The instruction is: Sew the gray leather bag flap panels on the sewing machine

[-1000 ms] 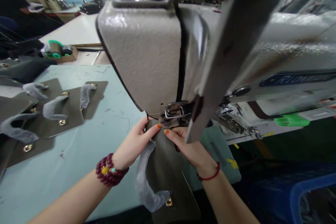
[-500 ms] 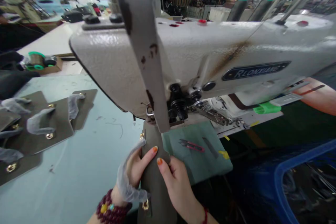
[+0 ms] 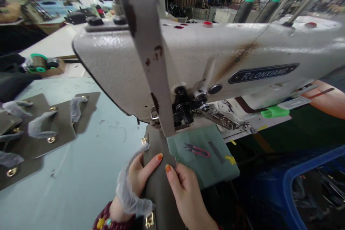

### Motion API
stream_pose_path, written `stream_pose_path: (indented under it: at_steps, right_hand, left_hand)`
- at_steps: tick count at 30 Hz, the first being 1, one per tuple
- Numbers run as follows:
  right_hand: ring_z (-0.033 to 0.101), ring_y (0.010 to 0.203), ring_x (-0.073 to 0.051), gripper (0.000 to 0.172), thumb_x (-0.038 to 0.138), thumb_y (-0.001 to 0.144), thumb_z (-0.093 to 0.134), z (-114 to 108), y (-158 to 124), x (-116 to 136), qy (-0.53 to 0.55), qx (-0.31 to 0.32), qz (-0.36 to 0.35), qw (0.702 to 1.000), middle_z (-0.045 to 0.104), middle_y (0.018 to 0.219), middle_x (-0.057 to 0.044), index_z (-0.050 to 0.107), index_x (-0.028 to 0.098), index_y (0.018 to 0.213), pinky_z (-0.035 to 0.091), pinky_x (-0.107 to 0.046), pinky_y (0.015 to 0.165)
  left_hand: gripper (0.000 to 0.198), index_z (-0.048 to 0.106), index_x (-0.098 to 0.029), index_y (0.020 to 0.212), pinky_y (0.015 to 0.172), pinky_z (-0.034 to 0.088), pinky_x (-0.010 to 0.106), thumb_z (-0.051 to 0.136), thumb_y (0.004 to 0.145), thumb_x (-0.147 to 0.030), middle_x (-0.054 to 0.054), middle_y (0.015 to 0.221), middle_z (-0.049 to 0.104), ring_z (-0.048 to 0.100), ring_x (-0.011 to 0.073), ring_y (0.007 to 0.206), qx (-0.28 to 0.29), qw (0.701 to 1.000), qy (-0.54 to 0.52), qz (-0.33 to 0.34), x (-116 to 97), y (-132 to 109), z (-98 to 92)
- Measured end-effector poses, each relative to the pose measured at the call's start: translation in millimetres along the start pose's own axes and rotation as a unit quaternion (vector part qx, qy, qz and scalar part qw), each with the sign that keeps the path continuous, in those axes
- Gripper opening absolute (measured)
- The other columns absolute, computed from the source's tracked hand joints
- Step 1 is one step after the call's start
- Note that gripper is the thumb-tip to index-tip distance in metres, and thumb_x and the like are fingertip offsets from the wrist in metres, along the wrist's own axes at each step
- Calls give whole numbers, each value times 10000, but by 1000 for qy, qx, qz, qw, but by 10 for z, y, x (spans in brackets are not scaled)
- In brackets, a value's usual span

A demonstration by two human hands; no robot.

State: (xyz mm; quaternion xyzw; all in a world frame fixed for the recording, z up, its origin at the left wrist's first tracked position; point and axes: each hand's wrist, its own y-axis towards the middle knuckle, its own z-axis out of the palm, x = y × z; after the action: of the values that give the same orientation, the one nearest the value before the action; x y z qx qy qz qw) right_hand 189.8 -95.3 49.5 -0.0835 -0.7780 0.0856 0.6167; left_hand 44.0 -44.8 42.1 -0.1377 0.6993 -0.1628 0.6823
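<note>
A grey-brown bag panel (image 3: 159, 183) runs from the sewing machine (image 3: 188, 54) toward me, its far end under the machine's head. My left hand (image 3: 141, 172) grips its left side, thumb on top, the fingers passing through a plastic-wrapped handle (image 3: 126, 190) fixed to the panel by gold rings. My right hand (image 3: 185, 190) pinches the right edge, thumb above and fingers partly beneath. The needle area is hidden behind a worn grey metal bar (image 3: 151, 61) in front of the machine.
Several like panels with wrapped handles (image 3: 51, 125) lie on the pale table (image 3: 88, 172) at left. Pink thread snips (image 3: 198, 150) rest on the green machine bed (image 3: 210, 172). A blue bin (image 3: 288, 187) stands at right, and thread cones (image 3: 244, 10) rise behind the machine.
The panel's near part has swung slightly and its right edge shifted right. My right hand has moved a little right with it; my left wrist has shifted slightly left and down.
</note>
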Motion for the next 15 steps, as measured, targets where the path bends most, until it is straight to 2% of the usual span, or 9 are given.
stream_pose_path:
  at_steps: [8,13,15]
  right_hand:
    - [368,556,-108,428,456,945,417,-24,178,79,-3,-5,-10,1000,433,578,18,442,176,623,261,-238,515]
    - [363,572,-105,428,461,946,423,-22,316,112,3,-5,-11,1000,411,594,26,426,177,626,263,-235,525]
    - [359,576,-105,427,461,943,429,-19,370,124,-1,-7,-12,1000,403,596,27,419,178,623,262,-239,534]
  left_hand:
    - [416,702,-263,1025,889,582,429,731,716,-541,83,1096,745,694,332,1007,-18,998,7,61,-110,104,28]
    - [440,723,-245,959,788,608,422,760,664,-570,100,1013,761,716,339,901,-21,999,-17,17,-159,212,8]
    - [423,725,-247,940,780,605,408,765,658,-561,92,978,768,719,329,879,-26,999,-9,29,-189,265,-7]
